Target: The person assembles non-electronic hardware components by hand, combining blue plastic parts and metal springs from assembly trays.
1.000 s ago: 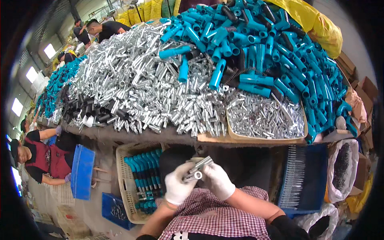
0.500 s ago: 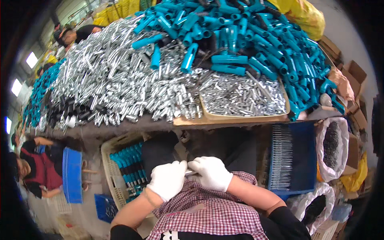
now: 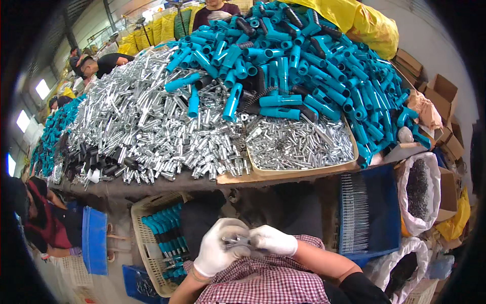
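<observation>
My left hand (image 3: 218, 247), in a white glove, is above my lap with its fingers curled round a small silvery metal part (image 3: 236, 240). The part is blurred and its exact kind does not show. My right hand (image 3: 274, 240), also gloved in white, meets it from the right with fingers pressed together at the part's end; what they pinch is hidden. Ahead of both hands, the worktable carries a wide heap of silvery metal fittings (image 3: 152, 121). A cream tray (image 3: 304, 171) of short metal pins stands right of it, below a pile of teal plastic handles (image 3: 324, 71).
Left of my lap stands a cream crate (image 3: 139, 223) of teal-and-black handled pieces. A blue bin (image 3: 377, 223) with rows of thin metal rods is at the right, beside white sacks (image 3: 426, 223) of dark small parts. Another person (image 3: 43, 213) sits at far left.
Both hands have dropped lower toward my lap, and the left has turned so that the metal part shows in its fingers. The view has tilted up, showing more of the heap and a person behind it.
</observation>
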`<state>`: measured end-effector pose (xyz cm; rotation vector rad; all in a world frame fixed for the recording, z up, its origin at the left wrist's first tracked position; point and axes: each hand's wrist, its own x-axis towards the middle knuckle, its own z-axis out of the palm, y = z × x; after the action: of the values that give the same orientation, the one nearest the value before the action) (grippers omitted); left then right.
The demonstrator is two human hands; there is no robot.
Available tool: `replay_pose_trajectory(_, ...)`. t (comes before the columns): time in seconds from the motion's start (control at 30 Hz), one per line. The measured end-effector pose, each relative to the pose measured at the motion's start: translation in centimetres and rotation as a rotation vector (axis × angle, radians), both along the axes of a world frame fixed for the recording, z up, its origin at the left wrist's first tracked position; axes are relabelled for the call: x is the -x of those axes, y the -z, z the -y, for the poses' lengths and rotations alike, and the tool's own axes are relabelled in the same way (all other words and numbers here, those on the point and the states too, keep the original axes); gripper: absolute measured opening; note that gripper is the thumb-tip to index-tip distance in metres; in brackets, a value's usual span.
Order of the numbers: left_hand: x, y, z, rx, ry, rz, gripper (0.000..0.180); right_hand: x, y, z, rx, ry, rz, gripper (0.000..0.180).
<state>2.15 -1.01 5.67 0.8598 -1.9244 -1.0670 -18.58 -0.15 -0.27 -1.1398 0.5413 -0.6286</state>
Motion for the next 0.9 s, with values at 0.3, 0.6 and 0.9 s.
replay_pose_trajectory(0.3, -2.2, -0.2, 0.9, -0.229, -0.452, -0.289, 0.046, 6.9, 0.7, -2.6, 0.382, 0.413, -0.547, 0.027)
replay_pose_trajectory(0.6, -0.9, 4.2, -0.2, -0.142, -0.412, -0.023, 0.062, 22.7, 5.6, -18.9, 0.158, 1.683, -1.001, 0.019)
replay_pose_trajectory(0.9, 2.6, 4.3, 1.6, -0.058, -0.161, 0.156, 0.054, 33.8, 2.6, -42.5, -0.037, 2.246, -1.377, 0.02)
